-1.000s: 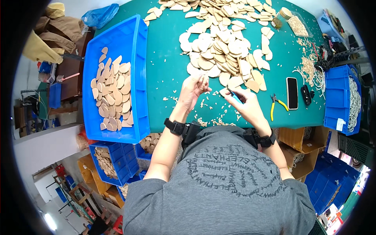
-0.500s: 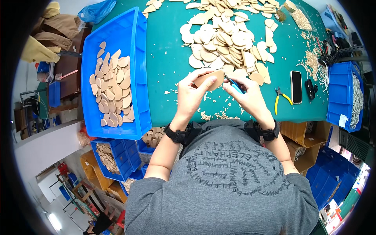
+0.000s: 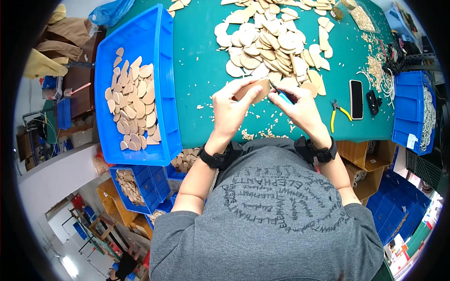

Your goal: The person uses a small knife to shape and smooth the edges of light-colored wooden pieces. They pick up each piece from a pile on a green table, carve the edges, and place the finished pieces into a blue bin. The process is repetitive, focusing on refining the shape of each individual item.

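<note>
On the bench (image 3: 199,124), along its left edge, we see a large blue bin (image 3: 166,89) part filled with flat, tan rounded pieces (image 3: 133,107). Below the near left corner, a smaller blue bin (image 3: 151,187) holds more of them. By the right edge, a blue crate (image 3: 404,114) carries pale cords (image 3: 427,112); toward the far right corner sit a lidded jar (image 3: 336,13) and a clear tray (image 3: 373,30) of small wooden bits. A pile of pale flat pieces (image 3: 262,44) spreads toward the far edge.

Near the middle of the near edge, our left hand (image 3: 228,107) pinches one tan piece (image 3: 265,86) above the bench. Our right hand (image 3: 302,107) is closed around a blue-handled tool (image 3: 284,97), its tip right by that piece; we cannot quite tell whether they touch. A second ago, no such piece showed in the left hand.
</note>
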